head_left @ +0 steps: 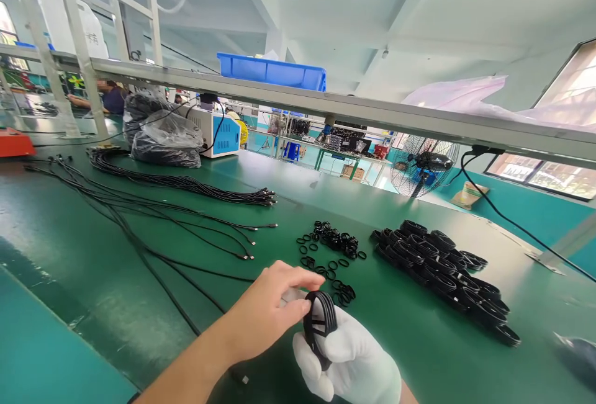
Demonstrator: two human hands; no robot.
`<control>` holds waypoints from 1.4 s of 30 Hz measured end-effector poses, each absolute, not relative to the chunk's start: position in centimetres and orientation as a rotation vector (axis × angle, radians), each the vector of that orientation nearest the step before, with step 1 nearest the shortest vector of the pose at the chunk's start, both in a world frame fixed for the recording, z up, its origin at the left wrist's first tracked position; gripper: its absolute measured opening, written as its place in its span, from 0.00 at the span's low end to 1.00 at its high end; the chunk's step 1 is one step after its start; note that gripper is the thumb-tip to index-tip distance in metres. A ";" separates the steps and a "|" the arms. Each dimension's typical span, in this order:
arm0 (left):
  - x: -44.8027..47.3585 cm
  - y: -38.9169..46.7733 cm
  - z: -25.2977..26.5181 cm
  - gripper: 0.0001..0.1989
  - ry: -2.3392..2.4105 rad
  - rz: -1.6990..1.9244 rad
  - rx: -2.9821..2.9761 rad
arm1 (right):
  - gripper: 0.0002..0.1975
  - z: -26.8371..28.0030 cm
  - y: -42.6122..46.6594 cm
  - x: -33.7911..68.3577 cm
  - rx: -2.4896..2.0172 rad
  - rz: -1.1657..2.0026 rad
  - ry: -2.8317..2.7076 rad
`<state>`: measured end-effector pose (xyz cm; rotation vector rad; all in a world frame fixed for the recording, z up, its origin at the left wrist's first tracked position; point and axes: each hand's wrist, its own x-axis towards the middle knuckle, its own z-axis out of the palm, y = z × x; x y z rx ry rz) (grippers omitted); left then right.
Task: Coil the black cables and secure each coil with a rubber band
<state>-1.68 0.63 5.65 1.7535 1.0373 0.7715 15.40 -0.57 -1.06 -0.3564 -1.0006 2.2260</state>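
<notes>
One coiled black cable [329, 312], smooth, oval, clasped in the white-gloved right hand's [358, 354] grip above the green worktop [284, 174]. Bare left hand [265, 305] at its rim; pinching or not, I cannot tell. Beyond: small round rings [338, 239], heaped coils [440, 267].

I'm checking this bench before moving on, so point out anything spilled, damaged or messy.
Nothing looks plainly spilled or damaged. Messiest are the loose cables, splayed unevenly beside the neater bundle, and small rings scattered around their pile. Also odd: the right hand is gloved, the left hand bare.
</notes>
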 end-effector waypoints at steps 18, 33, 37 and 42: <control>-1.2 4.3 3.0 0.14 1.062 0.547 1.584 | 0.16 0.9 -1.1 11.9 -1.346 1.534 -1.228; -1.1 1.7 1.6 0.09 1.088 0.689 1.385 | 0.22 0.3 -0.2 13.2 -0.930 1.821 -1.195; -1.1 1.0 0.4 0.08 0.959 0.757 1.291 | 0.20 0.0 -0.1 13.3 -0.971 1.784 -1.266; -1.4 1.4 0.2 0.07 0.870 0.706 1.266 | 0.17 -0.4 -0.1 13.4 -0.907 1.889 -1.175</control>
